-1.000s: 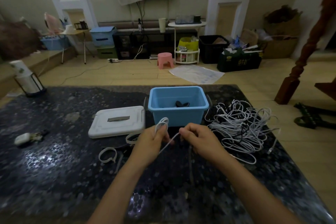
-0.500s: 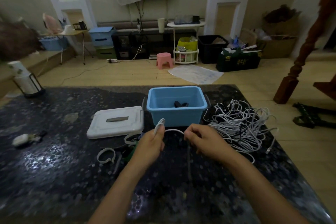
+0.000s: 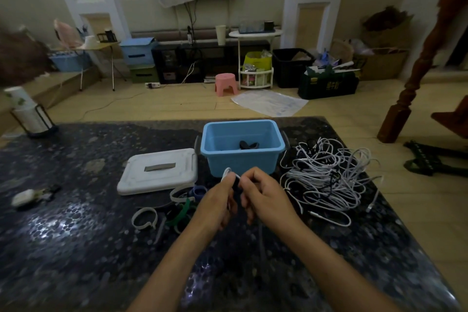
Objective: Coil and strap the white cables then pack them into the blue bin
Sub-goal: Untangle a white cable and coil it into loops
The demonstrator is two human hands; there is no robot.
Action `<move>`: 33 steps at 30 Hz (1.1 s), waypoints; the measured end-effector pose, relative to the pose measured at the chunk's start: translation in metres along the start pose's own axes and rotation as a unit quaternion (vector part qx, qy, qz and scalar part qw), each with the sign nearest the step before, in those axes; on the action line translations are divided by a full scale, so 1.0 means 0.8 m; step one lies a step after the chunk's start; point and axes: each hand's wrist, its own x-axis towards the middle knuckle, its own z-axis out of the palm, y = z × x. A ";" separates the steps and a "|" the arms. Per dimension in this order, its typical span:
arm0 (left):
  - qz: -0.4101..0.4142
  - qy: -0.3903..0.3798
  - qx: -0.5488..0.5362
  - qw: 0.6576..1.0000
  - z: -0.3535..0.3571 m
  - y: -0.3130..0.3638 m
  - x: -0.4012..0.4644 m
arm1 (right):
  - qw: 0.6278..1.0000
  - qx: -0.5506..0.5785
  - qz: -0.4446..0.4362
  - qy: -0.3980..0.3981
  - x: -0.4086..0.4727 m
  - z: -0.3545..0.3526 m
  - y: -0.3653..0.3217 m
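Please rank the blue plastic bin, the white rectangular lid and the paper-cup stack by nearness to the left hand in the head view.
1. Blue plastic bin, just beyond the left hand.
2. White rectangular lid, to its left.
3. Paper-cup stack, far-left table corner.

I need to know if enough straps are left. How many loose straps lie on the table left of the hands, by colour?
White straps: 2
Blue strap: 1
Green strap: 1
Total: 4 plainly visible; any darker ones cannot be told apart in the dim light.
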 end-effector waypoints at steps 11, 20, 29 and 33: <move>-0.035 0.109 -0.057 0.992 -0.011 0.010 -0.001 | 0.993 -0.085 0.017 -0.079 -0.002 0.008 0.010; 0.059 0.140 -0.035 0.988 -0.018 0.013 -0.003 | 0.953 -0.266 -0.022 -0.146 -0.015 0.022 0.011; 0.020 0.115 -0.204 0.972 -0.025 0.023 -0.005 | 0.935 -0.329 0.010 -0.132 -0.007 0.012 0.028; 0.018 0.082 -0.137 0.987 -0.040 0.022 -0.007 | 0.927 -0.340 -0.005 -0.158 0.005 -0.013 0.026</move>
